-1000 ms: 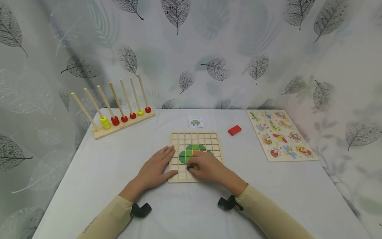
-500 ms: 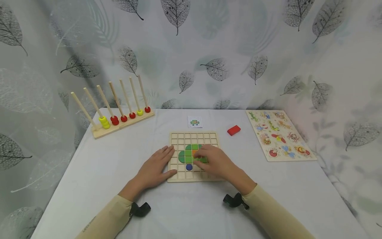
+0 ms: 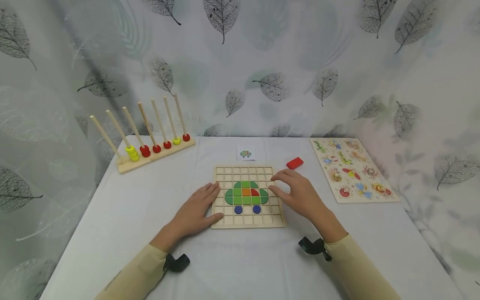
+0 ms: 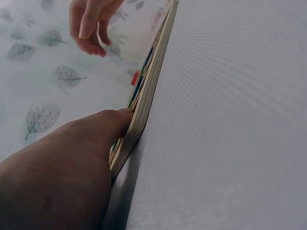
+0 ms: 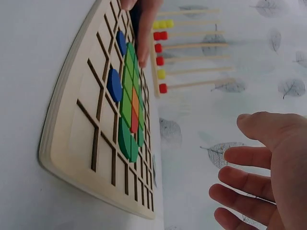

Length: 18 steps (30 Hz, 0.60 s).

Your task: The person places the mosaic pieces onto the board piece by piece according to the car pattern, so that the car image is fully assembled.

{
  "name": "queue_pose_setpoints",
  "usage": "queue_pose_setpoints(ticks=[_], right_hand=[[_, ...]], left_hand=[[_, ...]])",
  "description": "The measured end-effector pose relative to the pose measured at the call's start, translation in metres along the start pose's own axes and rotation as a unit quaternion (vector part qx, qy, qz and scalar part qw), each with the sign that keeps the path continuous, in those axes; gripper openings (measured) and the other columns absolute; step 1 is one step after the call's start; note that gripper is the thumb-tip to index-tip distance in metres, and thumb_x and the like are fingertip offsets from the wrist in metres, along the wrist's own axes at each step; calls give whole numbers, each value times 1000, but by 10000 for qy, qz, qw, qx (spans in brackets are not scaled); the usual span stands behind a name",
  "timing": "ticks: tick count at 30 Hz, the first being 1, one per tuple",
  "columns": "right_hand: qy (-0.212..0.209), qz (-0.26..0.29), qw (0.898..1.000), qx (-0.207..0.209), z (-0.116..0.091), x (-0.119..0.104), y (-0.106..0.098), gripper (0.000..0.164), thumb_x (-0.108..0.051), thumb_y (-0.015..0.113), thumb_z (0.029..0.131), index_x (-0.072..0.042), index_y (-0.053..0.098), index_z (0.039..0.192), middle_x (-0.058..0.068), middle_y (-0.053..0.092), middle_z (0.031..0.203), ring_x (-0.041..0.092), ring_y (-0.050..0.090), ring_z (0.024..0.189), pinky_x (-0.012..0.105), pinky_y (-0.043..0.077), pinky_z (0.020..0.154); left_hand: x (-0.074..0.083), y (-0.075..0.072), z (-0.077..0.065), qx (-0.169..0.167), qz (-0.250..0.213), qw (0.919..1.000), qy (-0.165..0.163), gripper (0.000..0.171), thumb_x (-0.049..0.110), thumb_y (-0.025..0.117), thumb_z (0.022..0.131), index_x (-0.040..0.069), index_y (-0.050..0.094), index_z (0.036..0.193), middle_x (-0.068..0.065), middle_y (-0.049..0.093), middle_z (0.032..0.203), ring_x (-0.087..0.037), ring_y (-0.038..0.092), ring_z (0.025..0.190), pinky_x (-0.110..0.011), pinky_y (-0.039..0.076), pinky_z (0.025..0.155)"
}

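Observation:
A wooden grid board [image 3: 228,221] lies in front of me, its cells partly filled with a car shape. Green pieces [image 3: 237,200] make the body, with an orange square [image 3: 246,192] and a red quarter-round piece [image 3: 255,192] inside it. Below sit two round blue pieces, the left one [image 3: 238,210] and the right one [image 3: 256,209]. My left hand [image 3: 195,210] rests on the board's left edge, thumb on its lower corner. Over the right edge hovers my right hand [image 3: 300,193], fingers spread and holding nothing; the right wrist view shows its bare fingers [image 5: 244,201].
A small picture card [image 3: 245,153] lies behind the board, and a red block [image 3: 295,163] right of it. At the back left stands a peg abacus [image 3: 157,156] with red and yellow beads. An animal puzzle board [image 3: 354,171] lies on the right. Leaf-print cloth hangs behind.
My right hand has let go of the left blue round piece in its cell and drawn away to the right, uncovering the red piece and right blue round. The left hand stays put.

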State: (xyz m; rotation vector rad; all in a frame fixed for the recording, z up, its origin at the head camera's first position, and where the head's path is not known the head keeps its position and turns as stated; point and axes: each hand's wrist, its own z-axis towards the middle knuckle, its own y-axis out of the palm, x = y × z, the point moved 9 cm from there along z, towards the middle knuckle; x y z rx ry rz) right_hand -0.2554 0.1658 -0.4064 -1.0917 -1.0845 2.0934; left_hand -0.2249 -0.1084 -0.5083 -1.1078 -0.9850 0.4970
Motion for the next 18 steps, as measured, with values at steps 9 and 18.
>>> queue_pose_setpoints(ticks=[9,18], right_hand=[[-34,-6,9999,158,-7,9,-3,27,-25,86,96,-10,78,117,7,72,122,28,67,116,53,60,99],[101,-18,9999,118,-8,16,-3,31,-28,85,97,-8,78,120,9,71,126,30,66,121,53,58,103]], left_hand=[[0,-1,-4,-39,104,9999,-52,93,59,66,103,4,33,170,-9,27,177,-31,21,164,-49,22,131],[2,-4,-5,-10,19,10000,-1,92,57,67,103,2,34,169,-10,28,177,-32,22,164,-49,21,132]])
